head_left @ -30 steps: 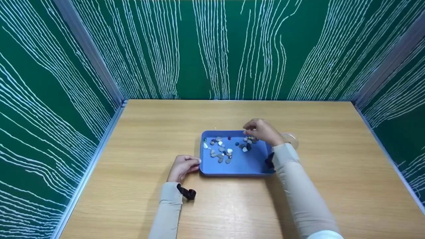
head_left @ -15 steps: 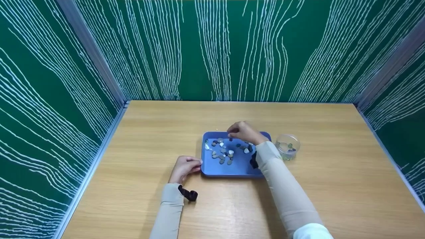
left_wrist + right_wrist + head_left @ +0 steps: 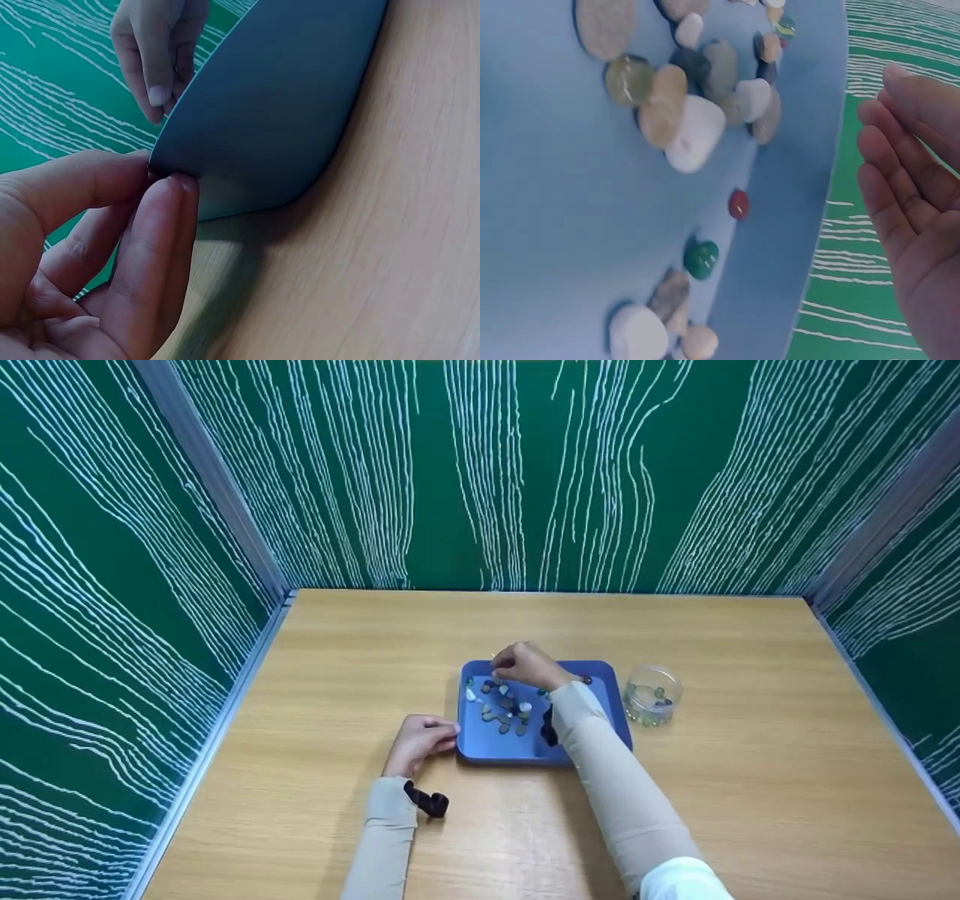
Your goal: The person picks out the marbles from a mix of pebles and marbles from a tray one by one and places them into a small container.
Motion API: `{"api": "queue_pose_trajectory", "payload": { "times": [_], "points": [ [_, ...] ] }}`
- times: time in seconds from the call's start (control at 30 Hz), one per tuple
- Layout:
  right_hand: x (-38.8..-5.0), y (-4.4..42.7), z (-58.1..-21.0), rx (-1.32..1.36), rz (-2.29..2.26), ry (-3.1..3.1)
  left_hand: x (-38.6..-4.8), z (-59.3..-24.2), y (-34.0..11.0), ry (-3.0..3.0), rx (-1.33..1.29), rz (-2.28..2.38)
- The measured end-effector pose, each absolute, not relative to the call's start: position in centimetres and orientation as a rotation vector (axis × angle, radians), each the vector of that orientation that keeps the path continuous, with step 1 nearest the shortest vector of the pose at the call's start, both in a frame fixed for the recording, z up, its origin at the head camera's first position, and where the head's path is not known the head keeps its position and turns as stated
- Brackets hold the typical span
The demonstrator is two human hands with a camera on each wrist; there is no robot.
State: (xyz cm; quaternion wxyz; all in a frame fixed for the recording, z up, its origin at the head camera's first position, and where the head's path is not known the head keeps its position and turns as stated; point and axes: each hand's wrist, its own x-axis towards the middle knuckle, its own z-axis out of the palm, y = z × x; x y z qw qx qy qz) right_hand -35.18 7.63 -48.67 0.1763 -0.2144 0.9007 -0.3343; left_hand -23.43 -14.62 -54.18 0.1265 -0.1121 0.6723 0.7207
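Observation:
A shallow blue tray [image 3: 510, 751] holds several pebbles and glassy stones. My left hand [image 3: 422, 742] pinches the tray's left rim between thumb and fingers; the left wrist view shows this grip on the tray wall [image 3: 262, 120] closely. Over the tray's back left part hovers my right hand [image 3: 527, 666]. In the right wrist view its fingers [image 3: 889, 180] are gently bent, and nothing shows between them and the thumb. A white pebble [image 3: 696, 135], a small red stone [image 3: 739, 204] and a green stone [image 3: 702, 259] lie inside the tray. The right forearm hides some stones.
A clear round tub [image 3: 652, 697] with several greenish stones inside stands just right of the tray. Both rest on a wooden table [image 3: 765, 780]. Green panels with white wavy lines [image 3: 480, 472] enclose the back and sides.
My right hand has moved left along the tray's back edge, from its right part to its left. The clear tub has come into full view. The left hand keeps its grip.

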Motion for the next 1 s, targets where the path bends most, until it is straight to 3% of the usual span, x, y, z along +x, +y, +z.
{"api": "queue_pose_trajectory", "payload": {
  "times": [1.0],
  "points": [
    [-35.6, 2.4, -52.1, -0.557, -0.865, 2.618, -23.4, -54.6, -14.7, 1.932, -0.310, 2.122]
  ]
}}
